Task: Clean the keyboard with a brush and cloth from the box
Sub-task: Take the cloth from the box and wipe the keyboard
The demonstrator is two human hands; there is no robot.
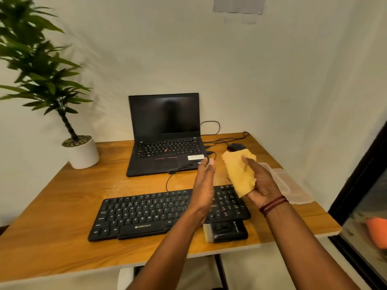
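A black keyboard (146,214) lies across the front of the wooden table (62,197). My right hand (262,181) is raised above the keyboard's right end, holding a folded yellow cloth (239,172). A little to the left of the cloth, my left hand (204,181) is held upright with its fingers straight, holding nothing. Just in front of the keyboard's right end lies a black brush (225,230) with pale bristles. A clear plastic box (289,185) rests at the table's right edge, partly hidden behind my right hand.
A black laptop (165,132) stands open at the back of the table, with cables running to its right side. A black mouse (236,147) sits behind the cloth. A potted plant (83,152) stands at the back left. A dark frame (360,185) is on the right.
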